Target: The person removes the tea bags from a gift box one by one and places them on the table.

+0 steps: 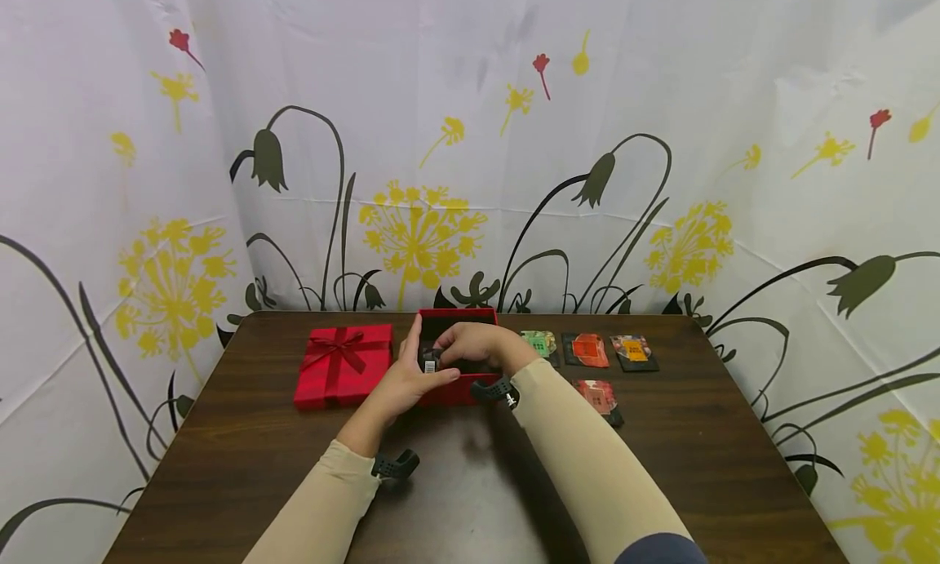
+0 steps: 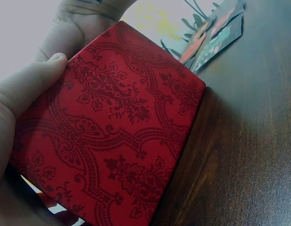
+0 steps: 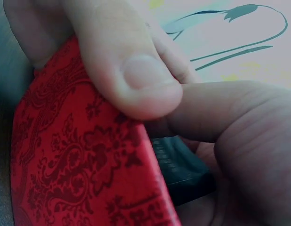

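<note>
A red gift box (image 1: 450, 396) with dark floral patterning stands uncovered near the back of the table, its opening facing up. My left hand (image 1: 411, 376) holds the box at its left side, the thumb lying over the front rim. Reaching into the box from the right, my right hand (image 1: 473, 344) pinches a small black packet (image 3: 183, 167) that carries faint pale print. A white label shows on the packet in the head view. Most of the box's inside is hidden behind both hands.
Left of the box lies its red lid (image 1: 312, 384) with a dark red ribbon bow. To the right are a green packet (image 1: 539, 344), an orange-red packet (image 1: 589, 350), an orange-labelled packet (image 1: 635, 352) and a nearer red packet (image 1: 598, 397). A patterned curtain (image 1: 455, 139) hangs behind the table (image 1: 235, 466).
</note>
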Available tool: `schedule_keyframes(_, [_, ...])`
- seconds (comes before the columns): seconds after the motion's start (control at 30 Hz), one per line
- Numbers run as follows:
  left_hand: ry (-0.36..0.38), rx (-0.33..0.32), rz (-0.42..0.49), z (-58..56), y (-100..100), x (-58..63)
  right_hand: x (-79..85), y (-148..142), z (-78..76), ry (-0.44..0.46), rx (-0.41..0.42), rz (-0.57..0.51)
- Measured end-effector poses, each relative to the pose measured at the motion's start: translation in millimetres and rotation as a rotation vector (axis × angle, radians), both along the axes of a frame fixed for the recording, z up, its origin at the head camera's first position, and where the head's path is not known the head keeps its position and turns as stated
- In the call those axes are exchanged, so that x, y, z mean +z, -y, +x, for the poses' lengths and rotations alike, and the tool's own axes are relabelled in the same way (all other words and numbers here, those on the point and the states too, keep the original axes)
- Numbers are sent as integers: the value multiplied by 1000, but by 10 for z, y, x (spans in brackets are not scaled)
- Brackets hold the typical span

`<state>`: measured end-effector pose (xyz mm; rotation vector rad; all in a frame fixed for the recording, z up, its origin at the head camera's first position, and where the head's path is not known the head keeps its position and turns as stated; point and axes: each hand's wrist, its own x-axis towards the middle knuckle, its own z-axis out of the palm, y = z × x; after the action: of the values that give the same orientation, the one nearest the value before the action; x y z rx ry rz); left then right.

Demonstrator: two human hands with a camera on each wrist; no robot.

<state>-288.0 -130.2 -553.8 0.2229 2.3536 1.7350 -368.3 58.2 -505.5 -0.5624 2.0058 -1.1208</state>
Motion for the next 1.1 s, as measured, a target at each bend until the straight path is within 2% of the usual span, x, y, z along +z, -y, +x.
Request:
schedule_keyframes(0.2, [0, -2, 16, -1, 3, -3, 21, 0, 23, 45, -53, -68])
schedule_keyframes(0.7, [-3, -2, 28, -4, -6, -5, 8, -74, 68, 19, -215, -314])
schedule_keyframes(0.83, [8, 0, 7, -4, -6, -12, 5, -98, 102, -19, -270, -347])
schedule_keyframes(1.1, [-2, 4, -9, -2, -1, 2, 43, -138, 175, -190, -312, -323])
